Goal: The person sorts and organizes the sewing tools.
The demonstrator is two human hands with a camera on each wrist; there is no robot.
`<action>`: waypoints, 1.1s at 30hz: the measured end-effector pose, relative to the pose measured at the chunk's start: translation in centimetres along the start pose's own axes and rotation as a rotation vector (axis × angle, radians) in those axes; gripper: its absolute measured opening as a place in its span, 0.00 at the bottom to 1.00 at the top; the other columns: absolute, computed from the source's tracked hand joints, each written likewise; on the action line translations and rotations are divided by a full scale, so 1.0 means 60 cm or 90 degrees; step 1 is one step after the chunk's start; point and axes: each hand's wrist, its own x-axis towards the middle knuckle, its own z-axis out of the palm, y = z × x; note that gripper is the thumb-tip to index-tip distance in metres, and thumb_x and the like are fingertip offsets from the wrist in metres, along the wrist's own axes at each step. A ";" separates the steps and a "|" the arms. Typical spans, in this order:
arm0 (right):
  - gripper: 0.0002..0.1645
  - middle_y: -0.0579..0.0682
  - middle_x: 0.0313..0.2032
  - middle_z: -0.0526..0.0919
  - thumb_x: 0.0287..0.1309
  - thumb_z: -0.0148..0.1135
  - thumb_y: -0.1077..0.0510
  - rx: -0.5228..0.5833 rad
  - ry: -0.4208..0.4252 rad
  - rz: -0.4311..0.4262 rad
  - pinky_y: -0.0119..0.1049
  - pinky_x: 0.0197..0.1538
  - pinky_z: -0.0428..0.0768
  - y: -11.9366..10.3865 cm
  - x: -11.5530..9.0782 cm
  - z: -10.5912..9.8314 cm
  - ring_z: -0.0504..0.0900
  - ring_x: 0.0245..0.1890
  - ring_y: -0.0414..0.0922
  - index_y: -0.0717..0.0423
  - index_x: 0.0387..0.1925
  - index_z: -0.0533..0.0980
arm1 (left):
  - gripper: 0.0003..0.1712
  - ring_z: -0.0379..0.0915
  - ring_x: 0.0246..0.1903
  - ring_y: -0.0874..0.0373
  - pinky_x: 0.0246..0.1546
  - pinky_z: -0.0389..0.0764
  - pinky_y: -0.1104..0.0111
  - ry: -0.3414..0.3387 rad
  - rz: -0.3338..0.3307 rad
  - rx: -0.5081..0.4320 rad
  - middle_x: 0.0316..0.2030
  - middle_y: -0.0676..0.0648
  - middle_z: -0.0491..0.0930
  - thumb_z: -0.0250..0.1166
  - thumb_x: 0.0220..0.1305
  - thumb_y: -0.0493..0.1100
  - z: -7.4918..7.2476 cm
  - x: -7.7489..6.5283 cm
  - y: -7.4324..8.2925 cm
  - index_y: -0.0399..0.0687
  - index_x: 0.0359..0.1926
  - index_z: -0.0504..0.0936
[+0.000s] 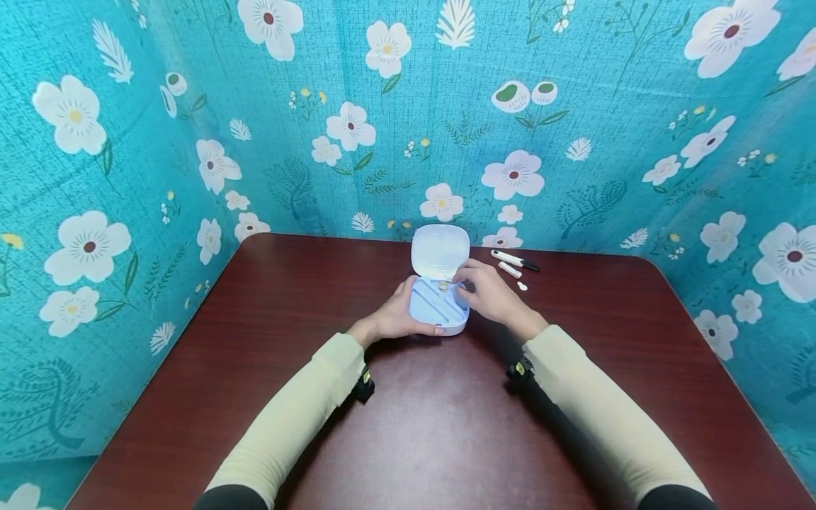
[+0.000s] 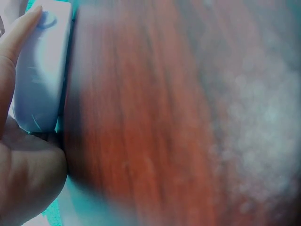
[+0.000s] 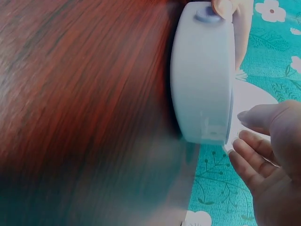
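Note:
A pale lilac case (image 1: 440,312) with rounded corners lies on the table, its whitish lid (image 1: 440,249) raised at the back. Inside are slanted compartments and a small round yellowish piece (image 1: 443,286). My left hand (image 1: 398,315) grips the case from the left, its thumb along the front wall near the round front button (image 2: 47,20). Over the back right part of the case, my right hand (image 1: 487,292) reaches in with bent fingers. In the right wrist view its thumb (image 3: 258,117) and fingers are at the rim; whether they pinch anything is hidden.
Right of the case, near the table's back edge, lie a white and black pen-like item (image 1: 515,260), a short white stick-like piece (image 1: 510,270) and a small white piece (image 1: 523,286). A flowered turquoise cloth (image 1: 382,177) hangs behind the dark red-brown table (image 1: 408,425).

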 end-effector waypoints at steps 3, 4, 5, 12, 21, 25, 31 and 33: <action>0.08 0.57 0.44 0.83 0.60 0.67 0.66 -0.005 0.004 0.004 0.50 0.53 0.80 0.004 -0.007 -0.004 0.83 0.45 0.55 0.64 0.41 0.85 | 0.67 0.63 0.60 0.53 0.64 0.68 0.57 0.001 0.000 0.002 0.64 0.46 0.62 0.85 0.42 0.59 0.000 -0.001 0.000 0.51 0.74 0.53; 0.08 0.57 0.44 0.83 0.60 0.67 0.65 -0.005 0.005 0.007 0.50 0.53 0.80 0.005 -0.010 -0.006 0.82 0.45 0.54 0.64 0.42 0.85 | 0.67 0.63 0.60 0.53 0.64 0.68 0.57 0.001 -0.001 0.001 0.64 0.46 0.62 0.85 0.42 0.59 0.000 -0.002 0.000 0.51 0.74 0.53; 0.08 0.57 0.43 0.83 0.60 0.68 0.65 -0.006 0.008 0.007 0.50 0.53 0.79 0.007 -0.012 -0.007 0.82 0.45 0.54 0.64 0.42 0.85 | 0.67 0.63 0.60 0.53 0.64 0.68 0.58 0.001 -0.001 0.002 0.63 0.45 0.62 0.86 0.41 0.59 0.000 -0.002 0.000 0.51 0.74 0.53; 0.10 0.56 0.44 0.83 0.61 0.69 0.64 -0.018 0.003 0.029 0.51 0.53 0.79 0.023 -0.026 -0.018 0.81 0.45 0.53 0.63 0.44 0.84 | 0.67 0.63 0.60 0.54 0.64 0.67 0.59 0.014 0.003 0.012 0.63 0.46 0.63 0.86 0.40 0.59 0.002 0.001 -0.005 0.52 0.74 0.53; 0.18 0.61 0.51 0.80 0.63 0.69 0.60 -0.071 -0.047 0.100 0.56 0.57 0.77 0.056 -0.048 -0.041 0.80 0.52 0.57 0.65 0.52 0.81 | 0.68 0.64 0.60 0.55 0.63 0.68 0.59 0.014 0.000 0.009 0.63 0.46 0.63 0.86 0.40 0.59 0.004 0.000 -0.005 0.53 0.75 0.53; 0.21 0.63 0.56 0.78 0.65 0.68 0.58 -0.089 -0.079 0.147 0.58 0.59 0.76 0.070 -0.054 -0.048 0.78 0.57 0.58 0.65 0.56 0.79 | 0.67 0.63 0.60 0.56 0.62 0.68 0.60 0.011 -0.006 0.013 0.63 0.47 0.62 0.86 0.41 0.60 0.003 0.000 -0.004 0.55 0.75 0.52; 0.23 0.64 0.61 0.75 0.65 0.67 0.57 -0.123 -0.091 0.186 0.60 0.57 0.77 0.090 -0.061 -0.051 0.77 0.59 0.59 0.63 0.59 0.78 | 0.68 0.63 0.60 0.56 0.62 0.68 0.59 0.010 -0.010 0.013 0.63 0.48 0.62 0.85 0.41 0.60 0.003 0.000 -0.004 0.55 0.75 0.51; 0.25 0.65 0.63 0.74 0.65 0.66 0.57 -0.144 -0.096 0.188 0.60 0.55 0.77 0.098 -0.063 -0.052 0.77 0.58 0.59 0.64 0.60 0.77 | 0.68 0.63 0.60 0.56 0.63 0.68 0.60 0.008 -0.011 0.013 0.63 0.48 0.62 0.85 0.41 0.61 0.004 0.000 -0.005 0.55 0.75 0.51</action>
